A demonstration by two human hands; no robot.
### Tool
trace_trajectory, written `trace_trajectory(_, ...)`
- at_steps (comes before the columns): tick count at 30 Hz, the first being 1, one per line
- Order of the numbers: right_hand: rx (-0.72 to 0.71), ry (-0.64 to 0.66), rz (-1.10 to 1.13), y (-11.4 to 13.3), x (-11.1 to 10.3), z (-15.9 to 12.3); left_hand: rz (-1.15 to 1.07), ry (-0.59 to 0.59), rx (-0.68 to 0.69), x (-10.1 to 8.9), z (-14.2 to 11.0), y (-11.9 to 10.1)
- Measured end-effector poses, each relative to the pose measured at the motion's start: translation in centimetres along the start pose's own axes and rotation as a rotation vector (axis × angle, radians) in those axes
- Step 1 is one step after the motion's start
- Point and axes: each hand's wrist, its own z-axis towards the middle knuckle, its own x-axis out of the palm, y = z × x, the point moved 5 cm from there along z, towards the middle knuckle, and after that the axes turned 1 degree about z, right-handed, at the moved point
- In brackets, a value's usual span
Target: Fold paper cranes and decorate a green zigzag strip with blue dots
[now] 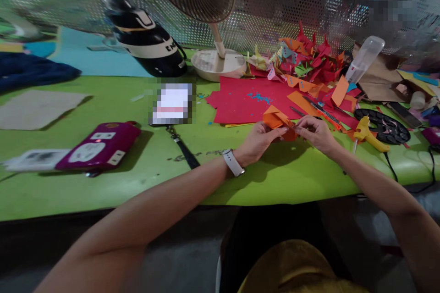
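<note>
The orange paper [274, 118] is up between both hands, just above the near edge of the red sheets [237, 100], and looks to be partway through its folding: creases are in, yet its right end is being worked and no finished shape shows. It looks stiff and plain, with a raised, pointed flap on the left and a lower part shaded beneath the fingers. The left hand [258, 142] has thumb and fingers closed on its near left side; the right hand [315, 133] pinches its right end with the fingertips together. On the sheets, beyond the hands, lie loose blue bits [260, 97]. Farther off to the right, a heap [305, 57] of folded pieces, some dotted blue, seems to be work already done. To the right sits a glue gun [370, 138], apparently unused at this moment
</note>
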Motion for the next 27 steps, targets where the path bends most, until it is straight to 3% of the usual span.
trace_trajectory(27, -0.006, 0.022, -0.031, -0.19, -0.18, 0.19, -0.043, 0.018, -0.048, 0.0, 0.31, 0.4)
